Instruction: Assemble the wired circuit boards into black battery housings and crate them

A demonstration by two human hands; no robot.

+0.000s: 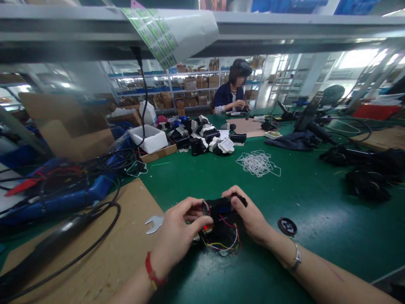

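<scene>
Between my two hands is a black device with loose coloured wires hanging from its near side. My left hand grips its left end, thumb and fingers around a round part; a small red light glows beside the thumb. On the other end, my right hand is closed around the black body. The exact kind of device cannot be made out. A metal open-end wrench lies left of my left hand, partly covered by it. To the right of my right forearm rests a round black part.
White cord lies tangled on the green table. Behind are several black-and-white devices and a white foam box. Cardboard and black cables lie left. A co-worker sits across; a shelf hangs overhead.
</scene>
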